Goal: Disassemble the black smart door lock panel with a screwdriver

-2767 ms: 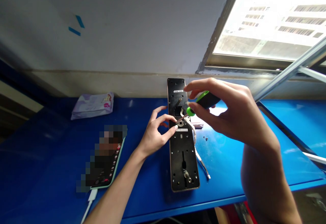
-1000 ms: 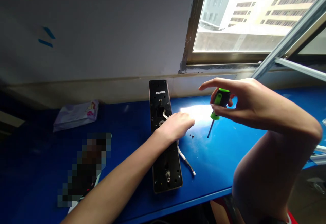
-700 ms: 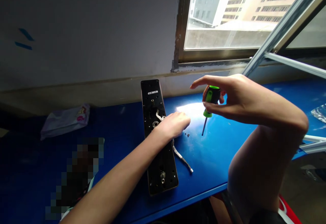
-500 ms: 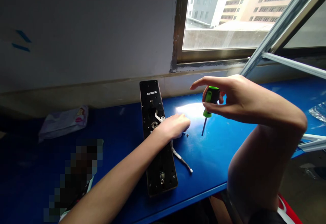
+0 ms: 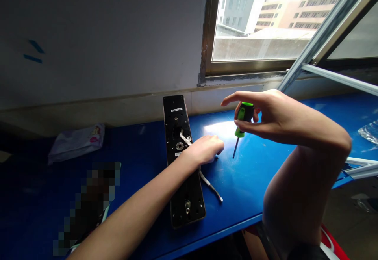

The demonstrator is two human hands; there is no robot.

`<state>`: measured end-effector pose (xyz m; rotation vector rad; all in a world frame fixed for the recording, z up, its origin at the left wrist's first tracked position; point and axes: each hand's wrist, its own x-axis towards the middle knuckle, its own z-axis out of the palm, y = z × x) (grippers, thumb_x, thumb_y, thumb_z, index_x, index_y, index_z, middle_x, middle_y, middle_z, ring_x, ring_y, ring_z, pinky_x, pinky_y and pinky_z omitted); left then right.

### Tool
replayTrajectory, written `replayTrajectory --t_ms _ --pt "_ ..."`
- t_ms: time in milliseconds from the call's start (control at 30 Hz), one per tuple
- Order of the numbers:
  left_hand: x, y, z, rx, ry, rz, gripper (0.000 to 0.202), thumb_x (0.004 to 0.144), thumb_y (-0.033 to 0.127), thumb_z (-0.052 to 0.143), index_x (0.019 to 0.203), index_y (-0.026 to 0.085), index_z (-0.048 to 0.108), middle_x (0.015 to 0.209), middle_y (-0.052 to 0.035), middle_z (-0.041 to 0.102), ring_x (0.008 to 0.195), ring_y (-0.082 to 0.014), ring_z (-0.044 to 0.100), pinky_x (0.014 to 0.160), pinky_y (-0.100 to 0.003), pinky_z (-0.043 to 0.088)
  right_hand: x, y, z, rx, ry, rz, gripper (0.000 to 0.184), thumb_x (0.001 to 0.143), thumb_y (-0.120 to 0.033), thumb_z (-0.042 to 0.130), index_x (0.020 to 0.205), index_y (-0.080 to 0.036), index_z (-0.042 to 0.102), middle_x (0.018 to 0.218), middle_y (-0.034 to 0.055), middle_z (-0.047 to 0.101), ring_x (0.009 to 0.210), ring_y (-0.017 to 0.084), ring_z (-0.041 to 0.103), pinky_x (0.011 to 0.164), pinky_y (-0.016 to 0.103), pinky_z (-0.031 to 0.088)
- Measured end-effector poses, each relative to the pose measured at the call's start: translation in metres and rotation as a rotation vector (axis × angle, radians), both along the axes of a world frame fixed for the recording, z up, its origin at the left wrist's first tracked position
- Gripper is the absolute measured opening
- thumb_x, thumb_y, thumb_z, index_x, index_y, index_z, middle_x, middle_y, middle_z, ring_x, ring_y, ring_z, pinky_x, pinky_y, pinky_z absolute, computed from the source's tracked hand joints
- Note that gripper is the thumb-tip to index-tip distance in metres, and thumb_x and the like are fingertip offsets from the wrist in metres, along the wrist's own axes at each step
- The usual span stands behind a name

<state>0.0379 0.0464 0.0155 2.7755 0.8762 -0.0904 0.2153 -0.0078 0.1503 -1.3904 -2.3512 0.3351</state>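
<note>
My right hand [image 5: 273,114] is raised over the table, holding a green-and-black screwdriver [image 5: 243,118] by its handle, with the index finger stretched out and the shaft pointing down. A long black lock panel [image 5: 189,189] lies on the table, with a white label, a round fitting and a metal post. My left forearm crosses it, and my left hand [image 5: 208,149] rests just to its right. Those fingers are curled down at some tiny dark screws [image 5: 217,158]; their tips are hidden, so what they hold is unclear. A white cable [image 5: 208,183] trails from the panel, its plug on the table.
The blue table [image 5: 245,189] ends in a front edge near me. A purple-white cloth packet [image 5: 76,143] lies at the left, near a blurred-out object [image 5: 91,205]. Metal frame bars [image 5: 325,27] stand at the right, before a window; clear plastic [image 5: 369,132] lies beyond them.
My left hand has shifted slightly right, now covering more of the small screws. My right hand keeps the screwdriver almost where it was. The view has moved a little.
</note>
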Motion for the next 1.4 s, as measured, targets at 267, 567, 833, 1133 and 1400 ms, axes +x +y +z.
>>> replayTrajectory --t_ms 267,567,833,1133,1400 --pt "-0.007 -0.003 0.005 0.003 -0.067 -0.012 0.030 0.077 -0.002 0.067 0.094 0.019 0.080 0.090 -0.0065 0.078 0.082 -0.0223 0.074 0.066 -0.028 0.051 0.001 0.000 -0.001 -0.030 0.013 0.042 0.046 0.086 -0.034 0.066 0.130 -0.021 0.069 0.101 0.0066 0.078 0.073 0.018 0.070 0.067 0.032 0.054" --pt "-0.085 -0.044 0.003 0.335 -0.860 0.357 0.014 0.099 0.019 0.061 0.099 0.017 0.075 0.107 -0.0089 0.077 0.101 -0.0213 0.072 0.095 -0.037 0.058 -0.004 0.001 -0.001 0.050 0.049 0.165 0.042 0.092 -0.036 0.067 0.133 -0.026 0.066 0.092 0.0019 0.077 0.074 0.018 0.071 0.065 0.031 0.057" --pt "-0.118 -0.042 -0.039 -0.085 -1.076 0.932 0.050 0.094 0.039 0.067 0.141 0.023 0.058 0.127 -0.0120 0.070 0.102 -0.0254 0.075 0.084 -0.039 0.064 -0.037 0.002 -0.002 0.319 0.148 0.156 0.037 0.095 -0.033 0.068 0.132 -0.025 0.065 0.092 0.0017 0.077 0.078 0.019 0.074 0.076 0.035 0.061" --pt "-0.117 -0.033 -0.046 -0.387 -1.255 0.809 0.078 0.093 0.046 0.069 0.160 0.015 0.042 0.100 -0.0105 0.081 0.094 -0.0277 0.080 0.088 -0.041 0.065 -0.068 0.009 -0.010 0.400 0.163 0.224 0.032 0.098 -0.027 0.064 0.129 -0.018 0.067 0.102 0.0066 0.079 0.081 0.019 0.076 0.078 0.033 0.064" --pt "-0.121 -0.040 -0.044 -0.374 -1.252 0.824 0.078 0.093 0.044 0.070 0.160 0.015 0.043 0.102 -0.0098 0.082 0.092 -0.0272 0.080 0.090 -0.042 0.065 -0.071 0.011 -0.015 0.380 0.153 0.211 0.032 0.099 -0.026 0.064 0.129 -0.018 0.067 0.110 0.0082 0.079 0.083 0.018 0.076 0.081 0.032 0.064"
